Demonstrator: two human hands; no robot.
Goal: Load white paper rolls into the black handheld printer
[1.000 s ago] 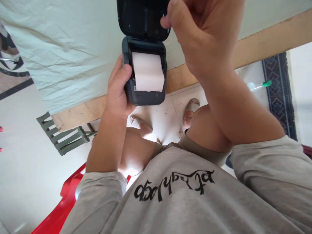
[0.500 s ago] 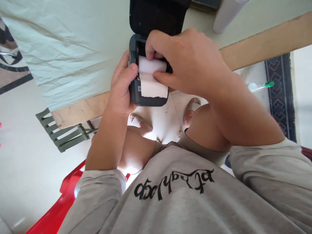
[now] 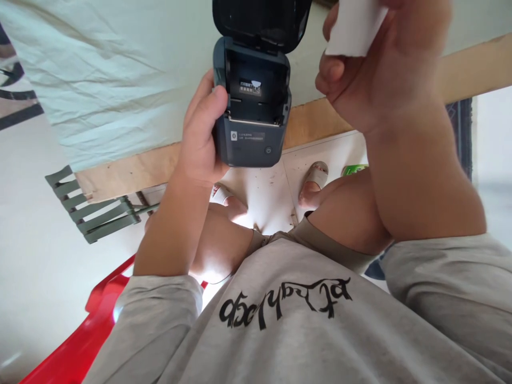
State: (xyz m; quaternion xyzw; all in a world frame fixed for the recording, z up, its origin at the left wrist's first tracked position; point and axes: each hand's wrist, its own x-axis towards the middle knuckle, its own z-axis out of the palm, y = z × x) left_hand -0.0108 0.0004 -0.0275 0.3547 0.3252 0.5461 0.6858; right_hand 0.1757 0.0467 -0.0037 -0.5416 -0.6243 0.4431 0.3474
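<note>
My left hand (image 3: 202, 133) grips a small dark grey printer (image 3: 251, 106) by its side, above the table edge. The printer's lid (image 3: 262, 21) stands open and its paper bay shows bare, with a small label inside. To the right and higher, my right hand (image 3: 380, 69) is closed around a white paper roll (image 3: 354, 26), clear of the printer. The top of the roll is cut off by the frame.
A table with a pale green cloth (image 3: 112, 80) and a wooden edge (image 3: 132, 173) lies ahead. Below it are my knees and sandalled feet on a tiled floor (image 3: 268, 194). A grey slatted chair (image 3: 92, 205) stands left, a red chair (image 3: 80, 341) at lower left.
My right hand reached into the printer, took the paper roll out of the bay and lifted it up to the right. The bay now holds no paper.
</note>
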